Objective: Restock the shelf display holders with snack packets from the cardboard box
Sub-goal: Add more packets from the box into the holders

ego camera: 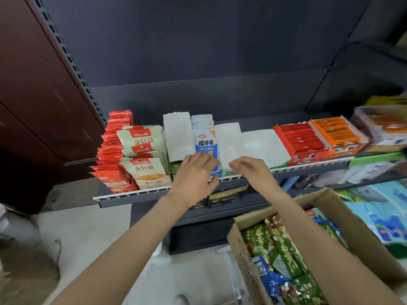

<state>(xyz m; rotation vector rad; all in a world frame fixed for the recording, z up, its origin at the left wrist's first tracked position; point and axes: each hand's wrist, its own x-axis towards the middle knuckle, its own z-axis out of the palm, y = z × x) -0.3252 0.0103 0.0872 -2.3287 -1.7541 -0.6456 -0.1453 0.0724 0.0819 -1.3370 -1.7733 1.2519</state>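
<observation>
Both hands, the left hand (193, 175) and right hand (251, 170), are spread and empty at the blue-white snack packets (206, 144), which seem light, soft and slippery, best pinched at the top seam.

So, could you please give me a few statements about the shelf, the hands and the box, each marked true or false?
1. Both hands are at the front of the shelf, by the blue and white packets. True: the left hand and the right hand are both there.
2. The cardboard box is empty. False: it holds green and blue packets.
3. The red packets stand at the left end of the shelf. True.
4. The white holder left of the blue and white packets is full. False: it looks empty.
5. The right hand holds a green packet. False: its fingers are open and hold nothing visible.
</observation>
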